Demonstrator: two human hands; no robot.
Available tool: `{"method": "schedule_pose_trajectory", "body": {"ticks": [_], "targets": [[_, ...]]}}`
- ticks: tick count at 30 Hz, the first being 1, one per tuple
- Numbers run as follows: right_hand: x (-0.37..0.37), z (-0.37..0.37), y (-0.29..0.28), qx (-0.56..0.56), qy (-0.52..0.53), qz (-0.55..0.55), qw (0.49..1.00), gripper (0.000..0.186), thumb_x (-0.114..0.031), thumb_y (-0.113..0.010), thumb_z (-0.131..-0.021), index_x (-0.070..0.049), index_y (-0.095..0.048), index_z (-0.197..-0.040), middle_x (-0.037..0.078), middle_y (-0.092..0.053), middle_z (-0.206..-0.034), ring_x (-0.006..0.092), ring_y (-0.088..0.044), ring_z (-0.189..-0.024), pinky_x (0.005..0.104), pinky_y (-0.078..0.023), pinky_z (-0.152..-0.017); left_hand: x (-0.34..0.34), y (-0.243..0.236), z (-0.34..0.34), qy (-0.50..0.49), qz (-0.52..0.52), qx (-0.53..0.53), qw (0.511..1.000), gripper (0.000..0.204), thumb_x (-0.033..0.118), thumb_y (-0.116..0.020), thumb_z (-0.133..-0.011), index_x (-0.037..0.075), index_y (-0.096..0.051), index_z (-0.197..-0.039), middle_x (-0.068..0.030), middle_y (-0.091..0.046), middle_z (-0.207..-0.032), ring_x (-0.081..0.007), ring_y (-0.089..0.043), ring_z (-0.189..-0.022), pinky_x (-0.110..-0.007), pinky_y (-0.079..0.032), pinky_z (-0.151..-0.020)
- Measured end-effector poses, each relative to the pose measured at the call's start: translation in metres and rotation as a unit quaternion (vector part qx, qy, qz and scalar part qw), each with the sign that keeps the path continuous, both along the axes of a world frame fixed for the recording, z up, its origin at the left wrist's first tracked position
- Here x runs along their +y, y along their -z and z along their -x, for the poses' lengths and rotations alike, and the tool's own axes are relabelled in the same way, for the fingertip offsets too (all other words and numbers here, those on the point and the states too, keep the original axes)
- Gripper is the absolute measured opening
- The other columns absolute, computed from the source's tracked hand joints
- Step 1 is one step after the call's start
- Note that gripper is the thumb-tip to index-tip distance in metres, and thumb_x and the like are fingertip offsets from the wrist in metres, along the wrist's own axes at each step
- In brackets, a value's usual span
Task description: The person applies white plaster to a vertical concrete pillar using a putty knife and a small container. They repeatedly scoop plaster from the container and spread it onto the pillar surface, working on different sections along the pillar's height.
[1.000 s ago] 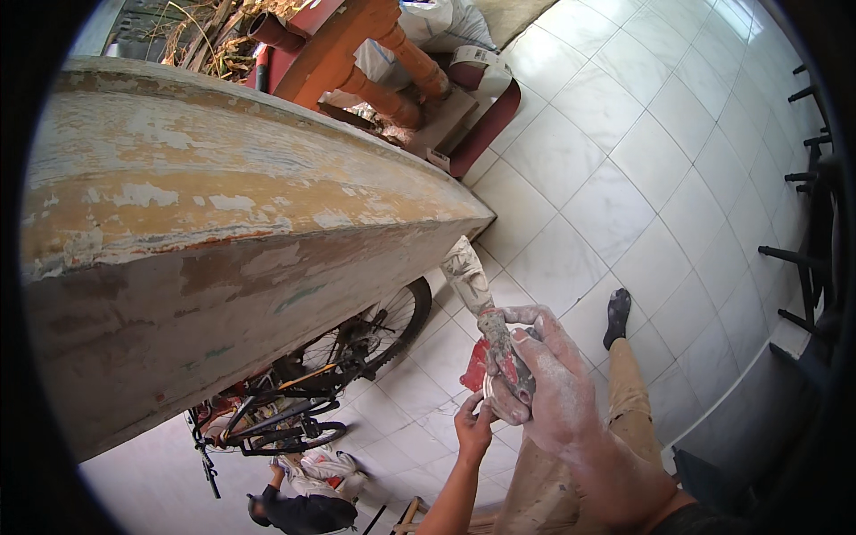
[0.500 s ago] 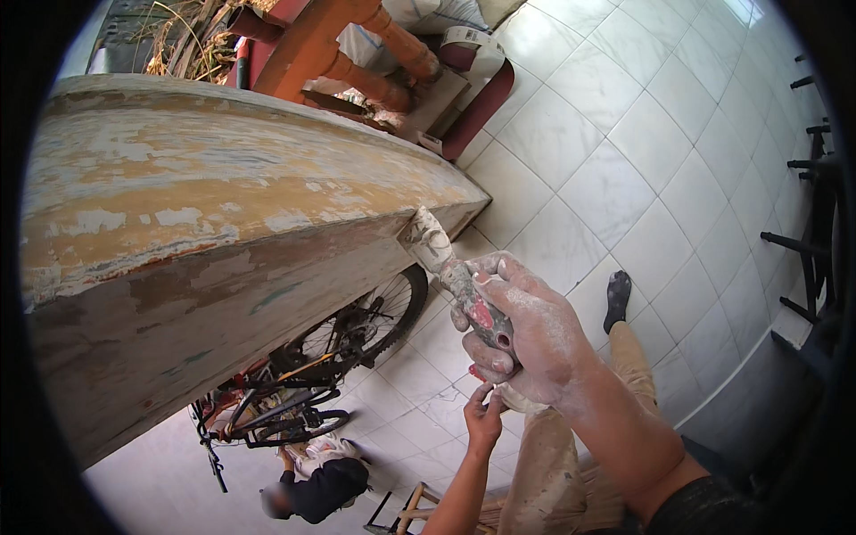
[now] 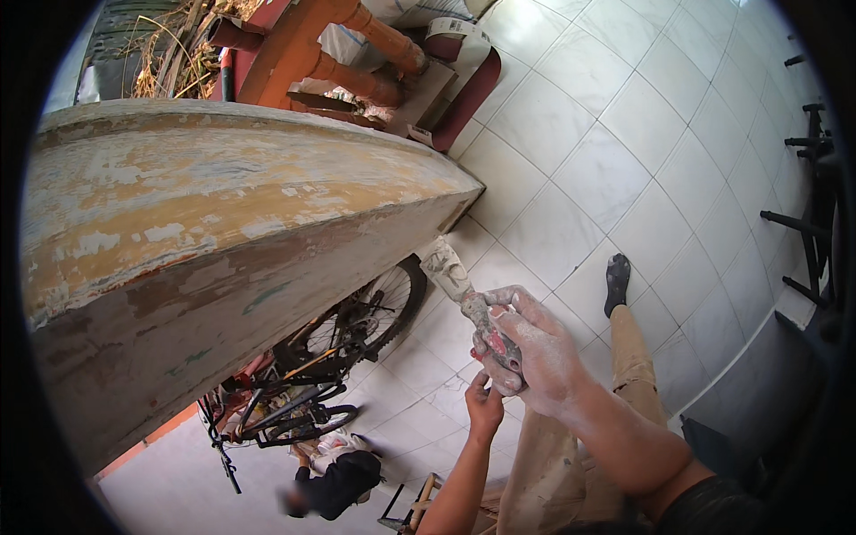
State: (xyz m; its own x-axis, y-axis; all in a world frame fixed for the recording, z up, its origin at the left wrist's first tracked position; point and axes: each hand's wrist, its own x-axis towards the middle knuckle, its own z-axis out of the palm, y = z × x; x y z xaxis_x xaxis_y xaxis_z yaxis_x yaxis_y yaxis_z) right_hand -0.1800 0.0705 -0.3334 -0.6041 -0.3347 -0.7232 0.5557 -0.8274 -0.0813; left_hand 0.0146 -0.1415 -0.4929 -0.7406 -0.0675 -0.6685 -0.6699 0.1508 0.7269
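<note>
My right hand (image 3: pixel 544 352), coated in white dust, is closed round the worn, splattered handle of a putty knife (image 3: pixel 446 269). Whitish paste smears its broad blade, which points up and left. The blade tip lies by the lower edge of a pillar (image 3: pixel 259 254) with patchy yellow, white and brown paint; whether they touch I cannot tell. Below and left of the right hand, my left hand (image 3: pixel 484 406) has its fingers bent together. A small red piece (image 3: pixel 476 354) shows just above these fingertips, but what the left hand holds is mostly hidden behind the right.
Bicycles (image 3: pixel 334 352) stand below the pillar, near a crouching person in dark clothing (image 3: pixel 343 486). Orange turned balusters (image 3: pixel 357 80) and a dark red curved piece (image 3: pixel 468 102) are at the top. Black metal legs (image 3: pixel 802 223) line the right side. White tiles (image 3: pixel 606 178) cover the floor.
The putty knife and my right hand have moved slightly down and right, taking the blade off the pillar's face to its lower edge. My left hand stays close below.
</note>
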Motion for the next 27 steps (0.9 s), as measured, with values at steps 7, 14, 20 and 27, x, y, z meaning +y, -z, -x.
{"method": "schedule_pose_trajectory", "body": {"ticks": [7,14,20,27], "targets": [[0.049,-0.075,0.016,0.021,-0.068,-0.17,0.983,0.016,-0.012,-0.057,-0.111,-0.004,-0.053,-0.125,0.01,-0.067,-0.095,0.0077,-0.05,-0.054,0.0238,-0.042,-0.047,-0.03,-0.006,0.001,-0.056,-0.026,-0.063,0.996,0.039,0.015,-0.067,-0.108,-0.012,-0.06,-0.136,-0.0168,-0.075,-0.113,-0.0207,-0.076,-0.093,-0.037,-0.066,-0.085],[0.104,-0.129,0.021,0.011,-0.053,-0.262,0.964,0.015,-0.009,-0.055,-0.109,-0.002,-0.054,-0.123,0.013,-0.069,-0.096,0.0081,-0.052,-0.056,0.0247,-0.044,-0.048,-0.053,-0.019,0.018,-0.014,-0.024,-0.071,0.997,0.037,0.012,-0.063,-0.11,-0.011,-0.059,-0.138,-0.0165,-0.075,-0.113,-0.0222,-0.077,-0.095,-0.038,-0.066,-0.087],[0.109,-0.155,0.047,0.016,0.043,-0.252,0.967,0.01,-0.006,-0.055,-0.104,-0.007,-0.052,-0.114,0.015,-0.069,-0.094,0.0156,-0.058,-0.059,0.0285,-0.047,-0.051,-0.044,-0.021,0.026,-0.029,-0.025,-0.087,0.995,0.036,0.013,-0.06,-0.111,-0.009,-0.059,-0.138,-0.0152,-0.075,-0.113,-0.0228,-0.078,-0.093,-0.038,-0.066,-0.087],[0.135,-0.17,0.066,-0.054,0.051,-0.235,0.969,0.002,-0.011,-0.055,-0.105,-0.009,-0.053,-0.106,0.013,-0.067,-0.085,0.0152,-0.057,-0.055,0.0285,-0.045,-0.049,0.002,-0.01,0.022,-0.032,-0.045,-0.139,0.989,0.033,0.013,-0.06,-0.111,-0.007,-0.06,-0.137,-0.0146,-0.076,-0.113,-0.0231,-0.078,-0.093,-0.038,-0.067,-0.087]]}}
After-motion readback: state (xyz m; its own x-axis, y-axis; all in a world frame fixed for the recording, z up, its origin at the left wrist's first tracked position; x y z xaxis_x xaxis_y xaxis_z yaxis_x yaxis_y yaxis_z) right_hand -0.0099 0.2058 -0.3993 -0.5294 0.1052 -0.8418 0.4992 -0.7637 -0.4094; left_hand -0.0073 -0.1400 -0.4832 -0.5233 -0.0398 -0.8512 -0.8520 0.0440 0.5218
